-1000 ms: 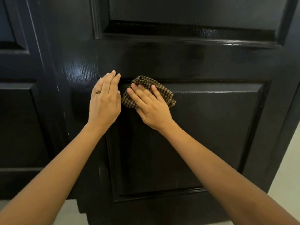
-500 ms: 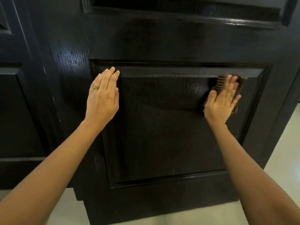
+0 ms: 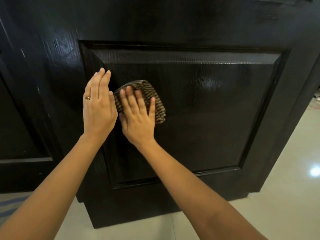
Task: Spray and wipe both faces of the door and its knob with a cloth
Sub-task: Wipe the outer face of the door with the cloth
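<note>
Pressing flat, the right hand pins a crumpled brown-and-black checked cloth against the glossy black wooden panelled door, left of the frame's centre. Its fingers are spread and straight, not curled round the fabric, and blurred at the tips. The cloth pokes out above and to the right of them.

Just to the left and almost touching it, the left hand lies released and flat on the door with fingers together. It wears a gold ring and sits at the left edge of the raised square panel.

From the cloth, nearly all of that panel lies to the right and below. The right hand is therefore the nearer one to carry a stroke across it, likely sideways toward the right of the frame. The panel shines, with faint vertical streaks. No knob shows. Pale tiled floor fills the lower right.
</note>
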